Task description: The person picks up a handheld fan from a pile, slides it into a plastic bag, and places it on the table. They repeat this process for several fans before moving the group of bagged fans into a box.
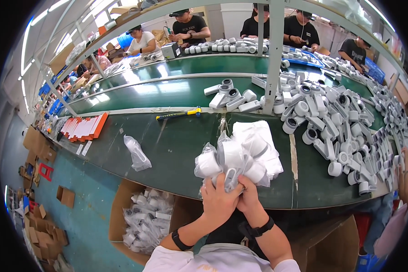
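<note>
Your left hand (218,201) and right hand (250,196) pinch a bagged part (231,175); if the bag (239,174) slips, it could drop.

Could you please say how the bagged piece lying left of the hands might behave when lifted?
The bagged piece may slip a little, since its plastic looks loose. It probably feels stiff inside, as a solid-looking shape shows through.
</note>
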Tool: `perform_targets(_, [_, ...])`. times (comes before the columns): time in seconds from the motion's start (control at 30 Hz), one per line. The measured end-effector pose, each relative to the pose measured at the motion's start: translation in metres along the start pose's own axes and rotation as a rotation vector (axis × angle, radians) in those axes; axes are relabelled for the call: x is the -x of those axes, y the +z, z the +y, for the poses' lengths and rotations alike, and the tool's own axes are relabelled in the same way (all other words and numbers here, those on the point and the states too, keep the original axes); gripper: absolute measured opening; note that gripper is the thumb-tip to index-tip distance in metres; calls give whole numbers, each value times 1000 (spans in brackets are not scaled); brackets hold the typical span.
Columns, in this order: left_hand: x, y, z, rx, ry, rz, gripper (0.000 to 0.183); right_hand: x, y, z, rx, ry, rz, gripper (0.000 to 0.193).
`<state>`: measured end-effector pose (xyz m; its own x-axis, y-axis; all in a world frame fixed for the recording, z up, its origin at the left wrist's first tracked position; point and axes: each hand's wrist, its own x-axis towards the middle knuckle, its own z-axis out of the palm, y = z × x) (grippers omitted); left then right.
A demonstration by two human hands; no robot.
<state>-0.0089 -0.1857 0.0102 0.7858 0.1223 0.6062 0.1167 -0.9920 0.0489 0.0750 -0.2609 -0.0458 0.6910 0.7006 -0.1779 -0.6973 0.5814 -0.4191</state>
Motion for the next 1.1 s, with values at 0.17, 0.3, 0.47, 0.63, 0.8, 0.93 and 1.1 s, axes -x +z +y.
perform_targets(0.17, [0, -10, 3, -2, 1, -26, 40, 2, 7, -10, -21, 59, -57, 47])
perform_targets(0.3, [7, -13, 11, -33, 66, -3, 41, 4, -1, -11, -97, 42, -139, 52])
perform_targets(0.47, [7, -23, 16, -31, 115, -3, 44, 3, -13, -8, -285, 25, -247, 59])
perform_targets(0.63, [5, -26, 18, 1, 125, 30, 44, 5, -10, -5, -296, -3, -213, 63])
perform_targets(0.8, [5, -22, 17, 39, 133, 85, 47, 9, -3, -11, -276, -65, -292, 64])
perform_targets(0.93, [2, 3, 0, 312, 40, 113, 64, 15, 9, -20, 6, -110, -32, 61])
perform_targets(1.1, [24, 40, -24, 891, -122, 222, 81, 17, 47, -6, 619, -477, 138, 47])
